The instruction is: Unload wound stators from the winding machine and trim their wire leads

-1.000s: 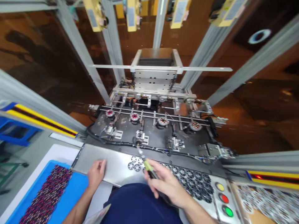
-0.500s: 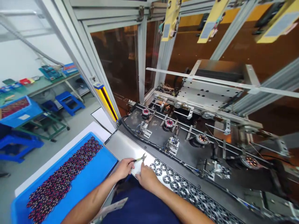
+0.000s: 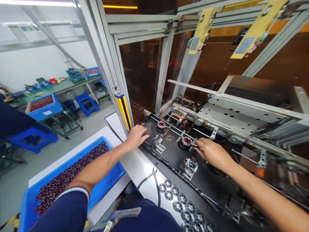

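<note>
My left hand [image 3: 138, 137] hovers over the near left corner of the black machine bed, fingers apart and holding nothing. At the second round fixture [image 3: 187, 141], my right hand [image 3: 207, 149] has its fingers closed at the right side; what they pinch, if anything, is too small to make out. Another round fixture with a red-and-black part [image 3: 161, 124] sits farther left. Cutting pliers [image 3: 154, 173] lie with handles spread on the metal ledge [image 3: 142, 162]. Beside them are several round metal parts [image 3: 178, 206].
A blue tray [image 3: 119, 171] of many dark and pink round parts stands at the left. Metal clamp assemblies [image 3: 189, 167] and a cable run line the bed's near side. Yellow brackets [image 3: 251, 37] hang above. A person's dark sleeve [image 3: 14, 112] shows at far left.
The pliers have been let go and now lie on the ledge. Both hands have moved forward over the machine, the right one to the second fixture. The camera view has shifted left.
</note>
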`<state>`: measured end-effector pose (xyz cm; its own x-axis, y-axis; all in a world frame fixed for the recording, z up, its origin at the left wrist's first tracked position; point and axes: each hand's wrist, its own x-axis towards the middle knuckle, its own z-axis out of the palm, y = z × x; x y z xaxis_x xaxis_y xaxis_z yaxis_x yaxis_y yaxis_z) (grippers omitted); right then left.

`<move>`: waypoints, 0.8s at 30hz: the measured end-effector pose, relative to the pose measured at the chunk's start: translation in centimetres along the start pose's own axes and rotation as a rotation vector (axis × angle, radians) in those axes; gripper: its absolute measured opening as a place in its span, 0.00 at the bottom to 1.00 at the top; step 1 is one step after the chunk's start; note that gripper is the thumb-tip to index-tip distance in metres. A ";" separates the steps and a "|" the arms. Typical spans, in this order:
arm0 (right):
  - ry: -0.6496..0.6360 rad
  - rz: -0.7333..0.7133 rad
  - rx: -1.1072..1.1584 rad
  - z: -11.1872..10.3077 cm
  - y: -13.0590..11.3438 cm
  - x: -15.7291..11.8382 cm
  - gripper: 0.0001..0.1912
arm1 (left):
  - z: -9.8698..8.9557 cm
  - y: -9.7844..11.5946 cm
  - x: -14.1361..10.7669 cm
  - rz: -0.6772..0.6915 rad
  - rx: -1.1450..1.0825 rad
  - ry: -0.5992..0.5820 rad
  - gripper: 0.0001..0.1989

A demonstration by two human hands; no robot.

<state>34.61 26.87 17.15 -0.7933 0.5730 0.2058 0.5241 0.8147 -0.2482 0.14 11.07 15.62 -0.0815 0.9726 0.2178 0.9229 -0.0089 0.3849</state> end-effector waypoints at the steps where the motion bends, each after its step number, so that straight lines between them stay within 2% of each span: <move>1: -0.006 -0.036 -0.016 0.8 1.0 1.0 0.10 | -0.2 -0.2 3.0 0.059 0.028 -0.020 0.16; 4: -0.001 -0.108 -0.062 3.5 2.6 2.8 0.12 | 0.8 0.1 10.0 0.195 0.118 -0.120 0.19; 7: 0.011 -0.133 -0.093 5.6 3.4 3.0 0.09 | 3.1 0.3 13.4 0.255 0.208 -0.221 0.18; 12: -0.027 -0.137 -0.088 7.2 4.7 2.5 0.06 | 5.3 -0.6 15.0 0.293 0.296 -0.349 0.16; 18: -0.089 -0.068 -0.037 8.4 5.2 2.0 0.12 | 5.9 -1.5 16.6 0.314 0.320 -0.479 0.19; 24: -0.120 -0.016 -0.001 8.1 5.0 1.9 0.15 | 6.2 -1.4 18.1 0.330 0.331 -0.574 0.19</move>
<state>33.20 31.31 8.59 -0.8327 0.5455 0.0946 0.5116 0.8235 -0.2450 -0.27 30.15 13.51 0.3459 0.9006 -0.2631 0.9379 -0.3397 0.0702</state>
